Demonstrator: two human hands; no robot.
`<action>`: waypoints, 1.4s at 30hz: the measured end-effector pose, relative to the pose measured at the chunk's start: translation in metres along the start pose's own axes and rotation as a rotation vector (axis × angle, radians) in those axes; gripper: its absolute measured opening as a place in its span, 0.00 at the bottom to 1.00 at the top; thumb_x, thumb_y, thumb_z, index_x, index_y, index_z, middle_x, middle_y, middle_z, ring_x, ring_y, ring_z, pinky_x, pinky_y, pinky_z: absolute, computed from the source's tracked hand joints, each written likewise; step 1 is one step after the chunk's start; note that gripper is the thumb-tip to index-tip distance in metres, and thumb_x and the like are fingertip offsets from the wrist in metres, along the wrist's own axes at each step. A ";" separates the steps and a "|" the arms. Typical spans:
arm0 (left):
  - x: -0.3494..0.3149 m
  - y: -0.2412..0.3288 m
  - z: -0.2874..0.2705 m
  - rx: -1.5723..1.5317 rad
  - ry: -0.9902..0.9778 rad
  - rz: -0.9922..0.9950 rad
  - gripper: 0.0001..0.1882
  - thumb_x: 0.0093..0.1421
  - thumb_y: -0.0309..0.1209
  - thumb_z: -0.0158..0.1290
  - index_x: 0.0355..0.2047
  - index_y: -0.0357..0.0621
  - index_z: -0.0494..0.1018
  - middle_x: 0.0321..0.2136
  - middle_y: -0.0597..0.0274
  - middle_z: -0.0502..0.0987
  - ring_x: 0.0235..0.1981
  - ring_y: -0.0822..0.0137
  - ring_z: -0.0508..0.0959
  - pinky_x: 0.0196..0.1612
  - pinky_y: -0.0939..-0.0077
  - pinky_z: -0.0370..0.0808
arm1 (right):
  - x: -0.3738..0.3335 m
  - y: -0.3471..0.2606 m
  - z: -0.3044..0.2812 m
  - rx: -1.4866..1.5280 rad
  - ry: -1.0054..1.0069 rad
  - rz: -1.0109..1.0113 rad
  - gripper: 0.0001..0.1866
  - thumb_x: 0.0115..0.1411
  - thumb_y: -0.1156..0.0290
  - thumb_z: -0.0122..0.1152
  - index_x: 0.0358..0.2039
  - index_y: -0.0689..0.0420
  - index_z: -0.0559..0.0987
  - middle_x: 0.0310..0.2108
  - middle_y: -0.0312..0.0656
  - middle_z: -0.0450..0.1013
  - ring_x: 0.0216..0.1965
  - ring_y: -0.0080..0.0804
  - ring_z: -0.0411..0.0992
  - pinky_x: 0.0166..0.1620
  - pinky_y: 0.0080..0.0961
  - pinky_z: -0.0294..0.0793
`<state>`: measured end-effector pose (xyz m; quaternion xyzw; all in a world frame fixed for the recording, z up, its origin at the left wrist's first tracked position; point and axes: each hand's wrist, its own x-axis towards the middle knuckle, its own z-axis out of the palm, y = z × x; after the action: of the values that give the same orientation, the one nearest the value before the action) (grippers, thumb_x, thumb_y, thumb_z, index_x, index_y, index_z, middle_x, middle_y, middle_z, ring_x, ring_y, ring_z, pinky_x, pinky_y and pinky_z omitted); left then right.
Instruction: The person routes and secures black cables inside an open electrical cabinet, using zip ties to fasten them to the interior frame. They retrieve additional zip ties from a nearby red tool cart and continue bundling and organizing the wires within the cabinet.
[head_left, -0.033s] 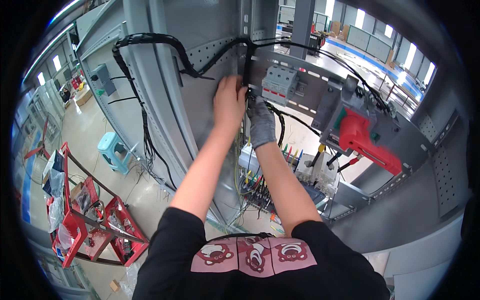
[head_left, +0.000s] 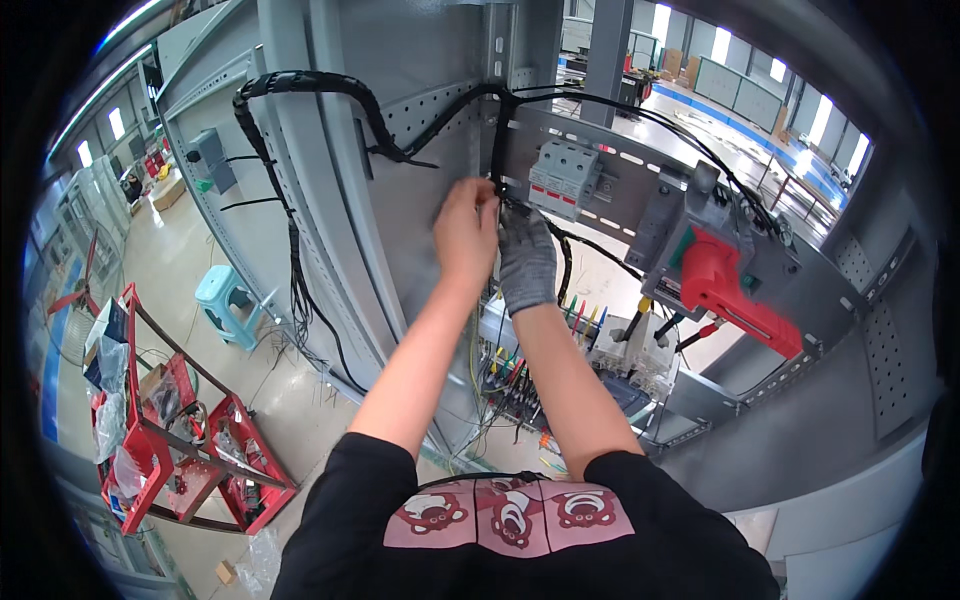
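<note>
Black wire harness dropping past the left edge of the slotted mounting rail, bare left hand and gloved right hand close together at it, fingers bent, grip hidden, can't tell; a hard tug could scrape it against that edge

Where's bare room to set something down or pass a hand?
Bare floor: between the blue stool and tan board. A gap, perhaps passable, opens below the diagonal cable, left of the red handle. Crowded: left hand and right hand at the cable bundle; coloured wires below.
</note>
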<state>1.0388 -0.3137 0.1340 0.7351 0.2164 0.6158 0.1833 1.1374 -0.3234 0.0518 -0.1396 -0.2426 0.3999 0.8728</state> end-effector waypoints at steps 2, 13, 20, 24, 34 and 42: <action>-0.017 -0.008 0.002 -0.120 0.010 -0.088 0.06 0.53 0.21 0.51 0.34 0.37 0.73 0.32 0.53 0.73 0.34 0.53 0.76 0.38 0.68 0.72 | -0.026 -0.001 -0.001 0.093 0.005 0.036 0.15 0.62 0.70 0.52 0.49 0.61 0.72 0.45 0.42 0.73 0.46 0.29 0.71 0.51 0.24 0.70; -0.028 -0.015 0.009 -0.008 0.064 0.130 0.07 0.53 0.19 0.49 0.33 0.37 0.74 0.32 0.53 0.73 0.34 0.51 0.74 0.37 0.66 0.71 | -0.042 -0.044 0.046 -2.006 -0.075 -0.753 0.19 0.50 0.71 0.51 0.45 0.55 0.74 0.42 0.49 0.71 0.43 0.46 0.68 0.48 0.42 0.65; -0.025 -0.017 0.008 -0.016 0.099 0.012 0.07 0.52 0.22 0.52 0.33 0.39 0.72 0.32 0.53 0.72 0.33 0.53 0.74 0.37 0.64 0.70 | -0.049 -0.042 0.035 -1.952 -0.161 -0.846 0.22 0.49 0.76 0.51 0.47 0.57 0.74 0.45 0.49 0.71 0.46 0.45 0.69 0.51 0.40 0.66; -0.020 -0.011 0.000 0.006 0.060 -0.154 0.06 0.52 0.24 0.54 0.31 0.38 0.71 0.31 0.53 0.73 0.32 0.55 0.75 0.33 0.63 0.70 | -0.050 -0.058 0.020 -1.897 0.005 -0.687 0.19 0.51 0.71 0.58 0.45 0.55 0.76 0.38 0.47 0.75 0.41 0.45 0.72 0.48 0.39 0.68; -0.067 -0.030 0.046 -0.476 -0.068 -0.436 0.09 0.60 0.29 0.51 0.37 0.35 0.71 0.29 0.62 0.75 0.32 0.73 0.74 0.37 0.80 0.71 | -0.030 -0.081 0.020 -2.207 0.305 -0.452 0.16 0.51 0.54 0.58 0.25 0.55 0.81 0.23 0.45 0.75 0.31 0.47 0.72 0.39 0.41 0.67; -0.049 -0.022 0.052 -0.764 -0.291 -0.654 0.06 0.63 0.29 0.49 0.32 0.39 0.71 0.26 0.65 0.76 0.29 0.77 0.75 0.37 0.83 0.72 | -0.116 -0.082 0.010 -1.699 0.098 -0.778 0.18 0.54 0.79 0.53 0.48 0.58 0.73 0.47 0.46 0.70 0.50 0.42 0.67 0.56 0.34 0.63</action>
<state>1.0805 -0.3220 0.0727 0.5879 0.1669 0.4528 0.6492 1.1187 -0.4638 0.0599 -0.6566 -0.4461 -0.2379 0.5598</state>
